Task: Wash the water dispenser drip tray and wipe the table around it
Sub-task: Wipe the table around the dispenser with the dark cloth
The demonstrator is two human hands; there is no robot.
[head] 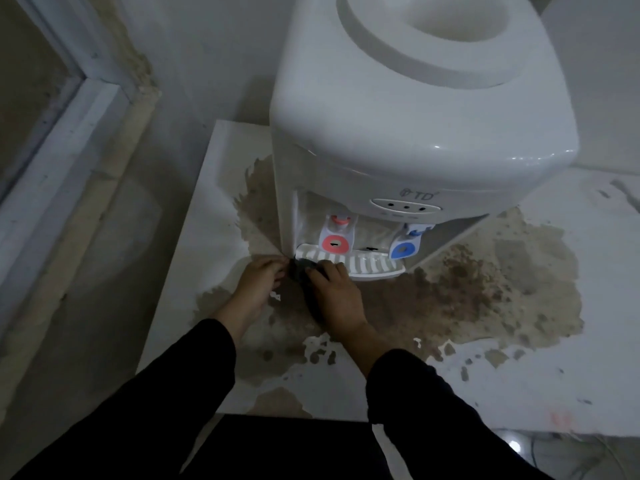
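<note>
White drip tray [367, 266] sits in dispenser [398, 133] base, just beyond fingers. Left hand [261, 277] and right hand [334, 292] both pinch dark object [300, 268] at tray's left corner. Brown-stained tabletop [485, 306] beneath.

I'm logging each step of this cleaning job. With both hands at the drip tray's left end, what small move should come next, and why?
Probably slide the drip tray straight out toward the person. It still sits in the dispenser under the taps, and both the left hand and right hand are at its left end, around something dark.
</note>
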